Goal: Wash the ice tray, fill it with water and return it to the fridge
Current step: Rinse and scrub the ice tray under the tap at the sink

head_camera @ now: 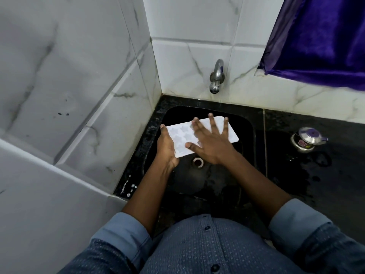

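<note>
A white ice tray (pixel 178 136) with shaped cells is held over the black sink (pixel 247 123), roughly level and turned diagonally. My left hand (pixel 166 149) grips its near left edge from below, thumb on the rim. My right hand (pixel 210 142) lies flat on top of the tray with straight, spread fingers, covering its middle. A steel tap (pixel 216 76) sticks out of the tiled wall behind the sink; no water is seen running from it.
The drain (pixel 198 162) sits just under the tray. A wet black counter (pixel 296 171) extends right, with a small steel lidded pot (pixel 307 139) on it. White marble tile walls close the left and back. A purple curtain (pixel 320 38) hangs at upper right.
</note>
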A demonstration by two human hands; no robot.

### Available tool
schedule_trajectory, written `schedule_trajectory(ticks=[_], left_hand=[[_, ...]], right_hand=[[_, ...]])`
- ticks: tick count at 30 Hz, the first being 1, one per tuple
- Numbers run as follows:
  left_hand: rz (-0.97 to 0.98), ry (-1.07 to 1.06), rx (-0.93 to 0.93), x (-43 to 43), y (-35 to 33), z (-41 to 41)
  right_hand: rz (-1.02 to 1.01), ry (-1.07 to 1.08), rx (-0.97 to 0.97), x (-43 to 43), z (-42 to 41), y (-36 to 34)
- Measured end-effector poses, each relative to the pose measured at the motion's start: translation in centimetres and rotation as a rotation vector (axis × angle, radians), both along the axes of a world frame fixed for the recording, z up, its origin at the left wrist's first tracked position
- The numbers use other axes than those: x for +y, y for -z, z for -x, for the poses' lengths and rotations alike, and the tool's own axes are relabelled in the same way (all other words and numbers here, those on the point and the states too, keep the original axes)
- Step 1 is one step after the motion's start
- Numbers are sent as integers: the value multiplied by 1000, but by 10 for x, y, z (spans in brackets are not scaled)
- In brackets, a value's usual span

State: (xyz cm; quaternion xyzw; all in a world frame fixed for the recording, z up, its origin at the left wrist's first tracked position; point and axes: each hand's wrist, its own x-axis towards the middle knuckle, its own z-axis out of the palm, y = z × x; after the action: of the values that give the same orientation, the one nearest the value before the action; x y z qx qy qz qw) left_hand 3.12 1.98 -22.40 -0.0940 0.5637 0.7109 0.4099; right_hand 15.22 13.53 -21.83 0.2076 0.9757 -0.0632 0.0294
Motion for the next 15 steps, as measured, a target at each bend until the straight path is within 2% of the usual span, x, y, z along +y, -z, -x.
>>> schedule_trajectory(ticks=[5, 7, 15], left_hand=[[11, -57, -22, -5, -2, 1], [19, -41, -9, -3, 0, 0], [143, -44, 149, 4, -7, 2]], right_hand=[[59, 207, -64, 41, -24, 9], [84, 209, -58, 29, -19, 6], [59, -176, 122, -54, 4, -2]])
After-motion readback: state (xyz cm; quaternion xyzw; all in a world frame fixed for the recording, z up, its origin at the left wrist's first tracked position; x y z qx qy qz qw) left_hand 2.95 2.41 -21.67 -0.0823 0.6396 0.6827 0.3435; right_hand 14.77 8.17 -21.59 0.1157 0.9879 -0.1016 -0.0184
